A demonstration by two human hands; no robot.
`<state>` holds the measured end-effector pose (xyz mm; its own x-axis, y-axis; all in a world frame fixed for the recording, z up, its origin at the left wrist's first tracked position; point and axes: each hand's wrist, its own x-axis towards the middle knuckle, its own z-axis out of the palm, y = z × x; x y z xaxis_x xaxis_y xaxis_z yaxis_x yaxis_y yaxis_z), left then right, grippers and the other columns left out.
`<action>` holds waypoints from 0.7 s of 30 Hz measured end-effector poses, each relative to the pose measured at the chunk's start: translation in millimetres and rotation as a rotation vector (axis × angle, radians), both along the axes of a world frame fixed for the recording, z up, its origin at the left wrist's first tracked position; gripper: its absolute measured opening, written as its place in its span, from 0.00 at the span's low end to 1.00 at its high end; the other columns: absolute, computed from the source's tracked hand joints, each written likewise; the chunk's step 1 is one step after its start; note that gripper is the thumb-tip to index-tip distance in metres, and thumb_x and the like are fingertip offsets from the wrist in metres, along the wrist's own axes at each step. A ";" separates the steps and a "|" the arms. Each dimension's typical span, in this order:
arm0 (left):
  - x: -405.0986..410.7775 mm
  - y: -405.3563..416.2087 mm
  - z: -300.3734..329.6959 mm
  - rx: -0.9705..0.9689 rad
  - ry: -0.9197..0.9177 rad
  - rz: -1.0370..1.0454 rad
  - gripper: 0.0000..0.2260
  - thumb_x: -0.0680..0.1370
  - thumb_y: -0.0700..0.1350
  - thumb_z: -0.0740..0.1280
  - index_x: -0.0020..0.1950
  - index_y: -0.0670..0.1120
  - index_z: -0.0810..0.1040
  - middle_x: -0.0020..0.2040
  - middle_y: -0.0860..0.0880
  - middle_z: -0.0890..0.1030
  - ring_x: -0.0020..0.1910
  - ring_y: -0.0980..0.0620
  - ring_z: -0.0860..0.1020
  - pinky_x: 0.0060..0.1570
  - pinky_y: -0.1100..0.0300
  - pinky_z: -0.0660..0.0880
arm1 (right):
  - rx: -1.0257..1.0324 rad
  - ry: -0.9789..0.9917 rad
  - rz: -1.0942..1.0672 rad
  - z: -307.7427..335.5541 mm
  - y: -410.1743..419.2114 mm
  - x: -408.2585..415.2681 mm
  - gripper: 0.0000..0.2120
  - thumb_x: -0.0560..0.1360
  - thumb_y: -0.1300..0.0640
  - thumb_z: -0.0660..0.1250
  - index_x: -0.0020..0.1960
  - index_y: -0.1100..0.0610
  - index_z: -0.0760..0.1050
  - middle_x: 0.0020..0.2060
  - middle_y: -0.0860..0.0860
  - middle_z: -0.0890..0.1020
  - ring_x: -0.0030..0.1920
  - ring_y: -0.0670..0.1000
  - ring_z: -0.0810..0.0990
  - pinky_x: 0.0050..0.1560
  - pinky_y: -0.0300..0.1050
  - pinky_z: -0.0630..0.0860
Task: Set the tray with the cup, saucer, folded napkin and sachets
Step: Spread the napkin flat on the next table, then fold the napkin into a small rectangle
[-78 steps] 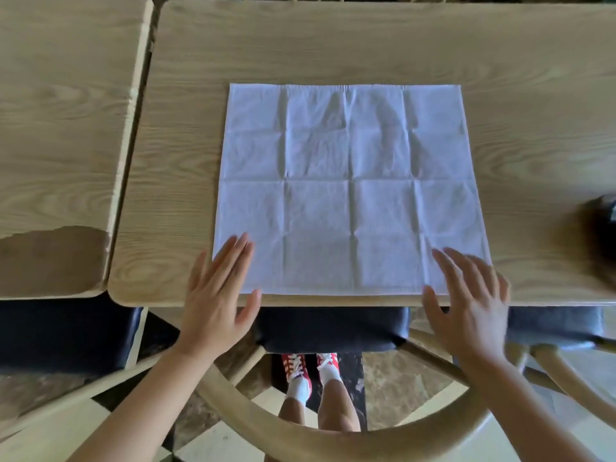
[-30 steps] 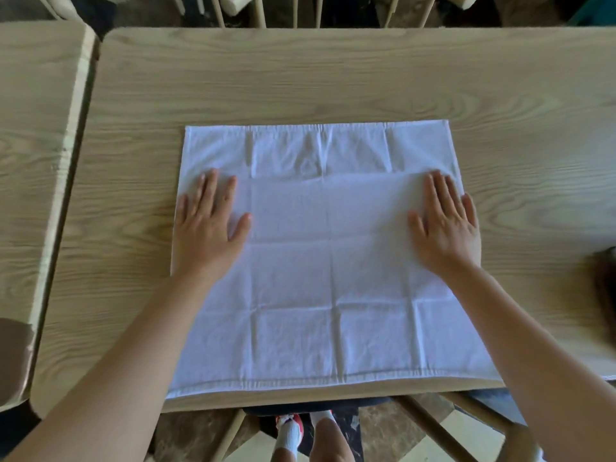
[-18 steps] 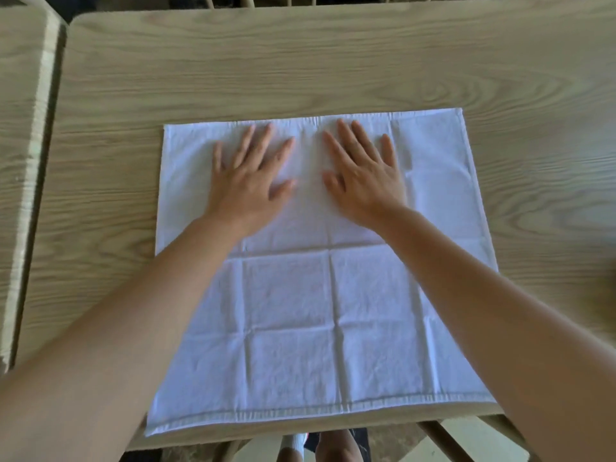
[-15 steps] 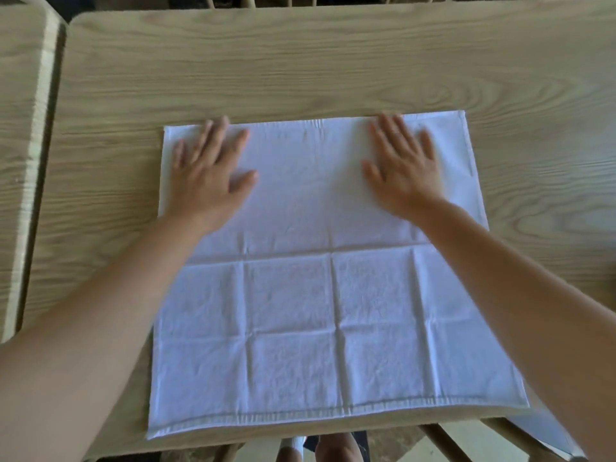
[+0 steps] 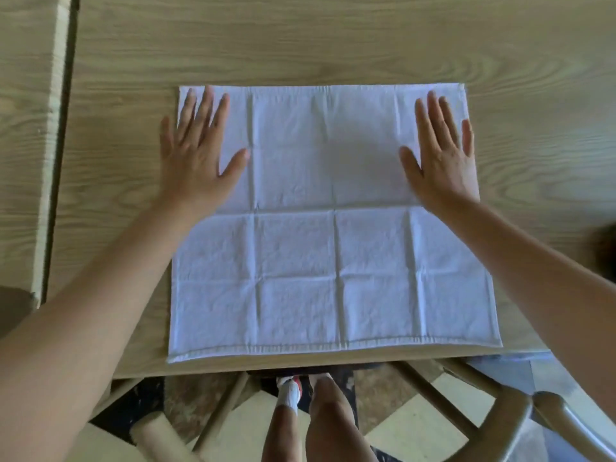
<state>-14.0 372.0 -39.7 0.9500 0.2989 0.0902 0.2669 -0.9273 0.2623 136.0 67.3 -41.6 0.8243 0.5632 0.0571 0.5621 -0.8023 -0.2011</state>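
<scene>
A white cloth napkin (image 5: 330,261) lies on the wooden table (image 5: 300,45), its near part folded up over its far part so the near hem of the fold runs along the table's front edge. My left hand (image 5: 196,155) presses flat on the napkin's far left corner, fingers spread, partly over bare wood. My right hand (image 5: 440,155) lies flat on the far right corner, fingers apart. Neither hand holds anything. No tray, cup, saucer or sachets are in view.
A second wooden table (image 5: 26,128) stands to the left across a narrow dark gap. A dark blurred object (image 5: 605,248) sits at the right edge. Below the table's front edge are a wooden chair frame (image 5: 500,415) and my legs.
The napkin has been folded in half away from me. My hands met at the middle of the far edge, then slid apart to its outer corners, smoothing the cloth.
</scene>
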 end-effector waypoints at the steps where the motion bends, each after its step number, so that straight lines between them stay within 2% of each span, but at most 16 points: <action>1: -19.0 -14.2 7.7 -0.003 -0.041 -0.046 0.31 0.76 0.60 0.50 0.75 0.46 0.54 0.76 0.43 0.55 0.75 0.46 0.52 0.70 0.45 0.50 | 0.033 0.013 0.055 3.6 -7.8 -23.1 0.29 0.79 0.47 0.50 0.75 0.57 0.49 0.76 0.55 0.52 0.76 0.52 0.49 0.73 0.57 0.45; 3: -63.0 -44.0 23.3 -0.047 -0.096 -0.154 0.28 0.76 0.57 0.54 0.73 0.44 0.60 0.74 0.42 0.61 0.74 0.46 0.57 0.69 0.46 0.54 | 0.087 0.018 0.160 9.4 -30.9 -70.8 0.26 0.79 0.47 0.51 0.74 0.57 0.55 0.74 0.57 0.58 0.75 0.54 0.52 0.72 0.58 0.49; 5: -110.5 -69.0 29.3 -0.072 -0.127 -0.282 0.24 0.76 0.53 0.58 0.68 0.42 0.67 0.68 0.40 0.70 0.68 0.44 0.66 0.64 0.47 0.62 | 0.117 -0.011 0.257 11.2 -61.6 -113.5 0.22 0.79 0.48 0.53 0.70 0.57 0.63 0.69 0.60 0.68 0.72 0.56 0.61 0.70 0.58 0.57; 8: -174.7 -90.5 25.7 -0.058 -0.090 -0.406 0.17 0.74 0.50 0.64 0.59 0.42 0.77 0.57 0.42 0.78 0.58 0.45 0.74 0.57 0.51 0.70 | 0.145 -0.035 0.360 8.9 -104.3 -159.8 0.17 0.76 0.52 0.61 0.64 0.55 0.69 0.58 0.59 0.78 0.60 0.57 0.73 0.59 0.56 0.69; 11: -216.6 -96.7 12.7 -0.077 -0.010 -0.413 0.14 0.73 0.49 0.68 0.55 0.43 0.81 0.55 0.45 0.81 0.59 0.48 0.75 0.57 0.54 0.72 | 0.125 0.014 0.418 3.7 -131.5 -181.0 0.19 0.73 0.52 0.66 0.62 0.55 0.71 0.55 0.57 0.80 0.57 0.56 0.76 0.54 0.57 0.74; 15: -232.3 -98.1 0.9 -0.044 0.019 -0.401 0.15 0.74 0.44 0.68 0.59 0.42 0.78 0.59 0.45 0.79 0.62 0.49 0.74 0.60 0.52 0.72 | 0.110 0.027 0.449 -2.8 -149.1 -190.1 0.20 0.72 0.53 0.70 0.62 0.57 0.72 0.60 0.57 0.78 0.63 0.56 0.74 0.58 0.56 0.73; 18: -232.1 -99.4 1.1 -0.052 -0.018 -0.372 0.13 0.74 0.39 0.67 0.58 0.41 0.79 0.59 0.45 0.80 0.61 0.48 0.75 0.61 0.53 0.72 | 0.112 -0.034 0.459 -5.7 -152.3 -192.8 0.16 0.73 0.61 0.69 0.60 0.60 0.76 0.59 0.58 0.79 0.62 0.56 0.75 0.59 0.56 0.74; 21: -232.3 -99.2 2.0 -0.035 -0.026 -0.381 0.10 0.75 0.39 0.67 0.54 0.40 0.81 0.56 0.46 0.81 0.58 0.49 0.77 0.61 0.54 0.72 | 0.140 -0.074 0.445 -6.4 -155.5 -197.3 0.12 0.74 0.62 0.68 0.57 0.60 0.79 0.56 0.57 0.81 0.59 0.56 0.78 0.54 0.54 0.76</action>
<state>-246.3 272.8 -37.7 0.9911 -0.0715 0.1120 -0.1022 -0.9491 0.2979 -61.3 -88.2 -48.0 0.4951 0.8438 0.2072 0.8623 -0.4480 -0.2359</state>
